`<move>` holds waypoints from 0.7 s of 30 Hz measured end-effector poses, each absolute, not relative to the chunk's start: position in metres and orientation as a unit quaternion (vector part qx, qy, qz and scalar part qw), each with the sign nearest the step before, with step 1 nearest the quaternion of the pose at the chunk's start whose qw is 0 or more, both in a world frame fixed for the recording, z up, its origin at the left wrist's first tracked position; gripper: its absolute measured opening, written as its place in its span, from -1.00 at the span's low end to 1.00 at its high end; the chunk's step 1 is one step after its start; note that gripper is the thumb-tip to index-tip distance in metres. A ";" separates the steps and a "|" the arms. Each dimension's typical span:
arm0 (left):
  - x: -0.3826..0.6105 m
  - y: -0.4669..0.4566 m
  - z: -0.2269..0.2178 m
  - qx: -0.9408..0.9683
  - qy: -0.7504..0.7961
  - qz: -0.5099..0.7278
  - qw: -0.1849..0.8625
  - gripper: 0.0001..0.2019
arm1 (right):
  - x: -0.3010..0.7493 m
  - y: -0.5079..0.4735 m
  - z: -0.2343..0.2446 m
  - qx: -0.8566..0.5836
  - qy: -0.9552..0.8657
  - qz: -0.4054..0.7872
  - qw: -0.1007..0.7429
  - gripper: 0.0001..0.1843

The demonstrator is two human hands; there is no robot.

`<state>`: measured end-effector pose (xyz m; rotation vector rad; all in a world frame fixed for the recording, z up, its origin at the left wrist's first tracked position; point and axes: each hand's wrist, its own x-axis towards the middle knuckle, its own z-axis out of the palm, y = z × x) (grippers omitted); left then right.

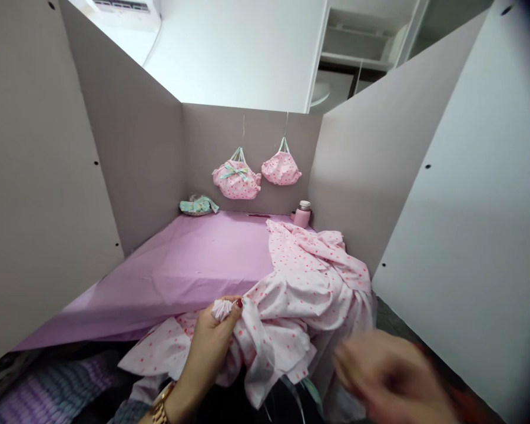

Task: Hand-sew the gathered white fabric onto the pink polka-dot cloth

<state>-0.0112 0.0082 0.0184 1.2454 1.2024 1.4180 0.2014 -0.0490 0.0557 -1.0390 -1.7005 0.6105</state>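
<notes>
My left hand [218, 333], wearing a gold watch, is closed on pink-dotted white fabric [300, 294]. A tightly pleated bunch of the cloth [222, 310] sticks out between thumb and fingers. My right hand [386, 374] is off to the lower right, apart from the cloth and blurred by motion. Its fingers look curled together, but whatever they may hold cannot be made out. The fabric spreads from the right side of the lilac-covered table [221, 247] over its front edge and onto my lap. Thin pale strands hang below the cloth near my lap.
Two pink dotted gathered fabric pieces [237, 179] hang on the back panel [203, 135]. A mint-green ribbon bundle [198, 205] lies at the back left corner. At the back right stands a pink bottle [302, 215]. Tall grey panels enclose both sides.
</notes>
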 end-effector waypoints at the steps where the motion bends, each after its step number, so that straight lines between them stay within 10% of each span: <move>1: -0.011 0.007 0.019 0.509 0.483 0.571 0.427 -0.82 | 0.189 -0.038 0.055 -0.431 -0.708 0.260 0.495 -0.89; 11: -0.010 -0.002 0.024 0.595 0.477 0.542 0.353 -0.80 | 0.133 -0.001 0.036 -0.395 -0.755 0.205 0.482 -0.87; 21: -0.010 0.003 0.021 0.563 0.496 0.553 0.363 -0.82 | 0.176 -0.028 0.049 -0.219 -0.603 0.553 0.531 -0.72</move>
